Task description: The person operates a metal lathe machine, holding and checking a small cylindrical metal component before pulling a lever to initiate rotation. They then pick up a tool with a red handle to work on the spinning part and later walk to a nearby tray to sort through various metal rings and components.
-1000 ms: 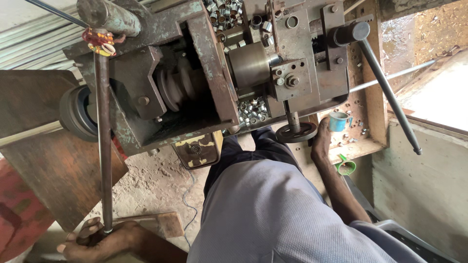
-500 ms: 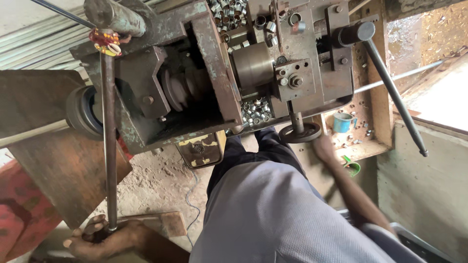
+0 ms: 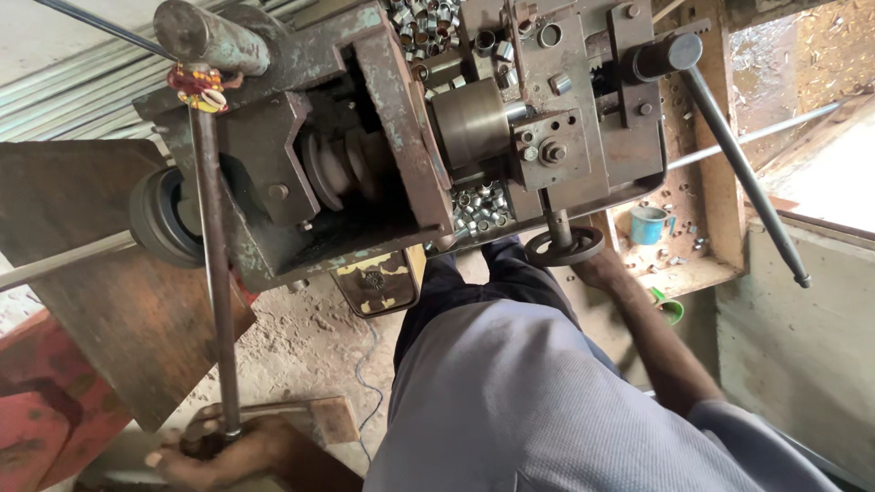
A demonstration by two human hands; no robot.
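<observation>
My left hand is at the bottom left, closed around the lower end of a long rusty lever rod. The rod runs up to the top of an old metal machine. My right hand reaches forward under the machine, its fingers on the rim of a small round handwheel. My grey shirt and dark trousers fill the lower middle. Several small shiny metal rings lie in the machine next to a steel cylinder.
A long dark handle slants down on the right. A blue cup and loose rings sit on a wooden shelf. A rusty plate, a black pulley and a red object stand at the left.
My right hand has shifted slightly up against the handwheel. My left hand stays on the lever rod's end. The view has drifted a little.
</observation>
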